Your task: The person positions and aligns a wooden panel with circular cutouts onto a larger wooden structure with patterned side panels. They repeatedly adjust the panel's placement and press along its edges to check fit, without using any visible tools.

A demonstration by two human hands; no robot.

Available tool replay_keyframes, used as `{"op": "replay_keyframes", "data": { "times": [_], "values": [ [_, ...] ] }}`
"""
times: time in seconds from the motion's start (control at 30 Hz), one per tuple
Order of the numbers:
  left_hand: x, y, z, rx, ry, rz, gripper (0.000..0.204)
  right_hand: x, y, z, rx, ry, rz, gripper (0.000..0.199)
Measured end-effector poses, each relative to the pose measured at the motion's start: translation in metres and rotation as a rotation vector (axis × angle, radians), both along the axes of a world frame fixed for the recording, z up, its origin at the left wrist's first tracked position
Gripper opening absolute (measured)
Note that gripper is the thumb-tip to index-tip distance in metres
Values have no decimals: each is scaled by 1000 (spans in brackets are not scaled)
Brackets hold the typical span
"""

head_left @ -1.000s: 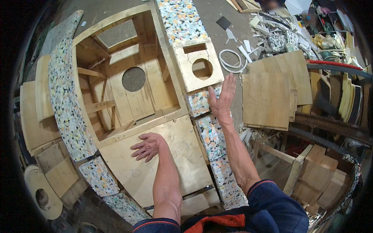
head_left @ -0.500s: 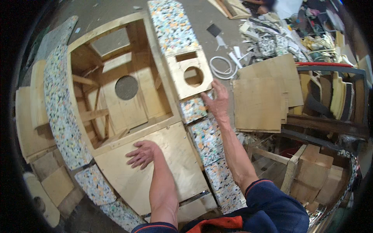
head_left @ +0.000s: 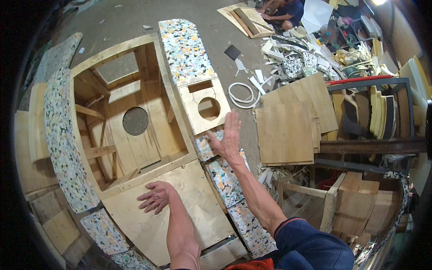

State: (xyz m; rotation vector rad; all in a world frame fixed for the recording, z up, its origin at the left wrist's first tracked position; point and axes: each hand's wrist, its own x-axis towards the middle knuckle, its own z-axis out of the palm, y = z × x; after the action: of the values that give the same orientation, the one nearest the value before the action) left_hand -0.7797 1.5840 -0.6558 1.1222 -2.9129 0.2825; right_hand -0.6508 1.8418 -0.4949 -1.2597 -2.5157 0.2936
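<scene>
A large wooden frame [head_left: 192,158] with an open box-like hollow lies in front of me, its inner board cut with a round hole. My left hand [head_left: 156,197] is over the flat plywood panel [head_left: 189,198] at its near end, fingers spread, holding nothing. My right hand [head_left: 228,138] has its fingers stretched out, beside the lower right corner of a small plywood panel [head_left: 189,105] with a round and a rectangular cutout. Whether it touches that panel I cannot tell. Speckled foam pads [head_left: 185,51] run along the right side, above and below the small panel.
More speckled foam [head_left: 67,148] lines the left side. Plywood sheets [head_left: 285,132] lie stacked at right, near a white coil [head_left: 240,95]. A scrap heap [head_left: 306,60] lies beyond them. At the far top a person [head_left: 288,15] crouches by a wooden frame [head_left: 247,21].
My view has shifted, so the scene sits lower and further left. My right hand's fingers have straightened and lifted off the small panel's corner. The left hand stays over the plywood.
</scene>
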Motion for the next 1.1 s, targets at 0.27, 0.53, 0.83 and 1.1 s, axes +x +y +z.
{"op": "replay_keyframes", "data": {
  "times": [0.27, 0.53, 0.83, 1.1],
  "values": [
    [0, 8, 19, 12, 22, -15, 81, -13, -12, -5, 14, 72, -115, 111],
    [1, 0, 3, 53, 38, -8, 82, 5, -55, -16, -94, -119, -357, 96],
    [3, -9, -22, 89, 111, -11, 80, -18, -84, -16, -157, -61, -41, 96],
    [1, 1, -11, 55, -2, 40, 79, 13, -71, -14, -226, -158, -243, 95]
  ]
}}
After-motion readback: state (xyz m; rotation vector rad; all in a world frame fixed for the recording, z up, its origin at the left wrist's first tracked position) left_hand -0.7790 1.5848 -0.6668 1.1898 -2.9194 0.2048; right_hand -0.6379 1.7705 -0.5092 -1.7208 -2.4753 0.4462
